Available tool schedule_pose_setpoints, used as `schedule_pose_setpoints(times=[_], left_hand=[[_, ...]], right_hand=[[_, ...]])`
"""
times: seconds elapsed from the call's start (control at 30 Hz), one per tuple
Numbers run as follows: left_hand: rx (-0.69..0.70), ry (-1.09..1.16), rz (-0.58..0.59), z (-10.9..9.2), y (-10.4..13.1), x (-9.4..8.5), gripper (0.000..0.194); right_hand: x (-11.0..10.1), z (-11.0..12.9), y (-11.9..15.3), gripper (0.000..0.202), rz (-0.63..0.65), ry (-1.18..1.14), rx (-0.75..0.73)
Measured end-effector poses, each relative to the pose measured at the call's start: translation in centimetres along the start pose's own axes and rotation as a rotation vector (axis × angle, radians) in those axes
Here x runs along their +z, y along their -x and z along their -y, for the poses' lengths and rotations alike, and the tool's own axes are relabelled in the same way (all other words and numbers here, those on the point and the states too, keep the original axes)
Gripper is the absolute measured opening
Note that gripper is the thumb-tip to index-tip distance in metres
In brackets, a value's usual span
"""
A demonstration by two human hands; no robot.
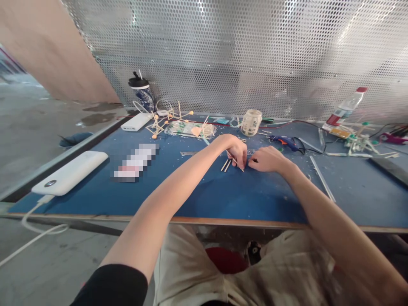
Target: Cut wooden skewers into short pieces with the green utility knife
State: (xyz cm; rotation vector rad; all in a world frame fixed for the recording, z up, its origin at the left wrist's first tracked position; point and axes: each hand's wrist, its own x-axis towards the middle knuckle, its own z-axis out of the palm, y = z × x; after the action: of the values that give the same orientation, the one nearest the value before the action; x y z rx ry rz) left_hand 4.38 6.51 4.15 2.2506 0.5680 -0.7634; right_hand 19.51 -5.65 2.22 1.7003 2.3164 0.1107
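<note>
Though thin, stick within left grip.

Worktop: blue surface, brown front edge. Left: large white power bank; smaller white power bank behind, near lidded cup. Rear, left to right: stick frame with orange joints, clear packet, jar, blue glue gun, green-jointed stick cluster. Centre: two thin sticks, side by side. Right: clear strip, lying slantwise; dark flat object, cut by frame edge. Small pale scraps scattered near jar.
</note>
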Motion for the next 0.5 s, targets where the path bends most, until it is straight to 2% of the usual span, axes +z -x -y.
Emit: schedule_pose_setpoints(times=[0.5], left_hand=[[0.011, 0.004, -0.027, 0.2, 0.2, 0.3, 0.041]], right_hand=[[1.6, -0.5, -0.6, 0.033, -0.079, 0.093, -0.023]])
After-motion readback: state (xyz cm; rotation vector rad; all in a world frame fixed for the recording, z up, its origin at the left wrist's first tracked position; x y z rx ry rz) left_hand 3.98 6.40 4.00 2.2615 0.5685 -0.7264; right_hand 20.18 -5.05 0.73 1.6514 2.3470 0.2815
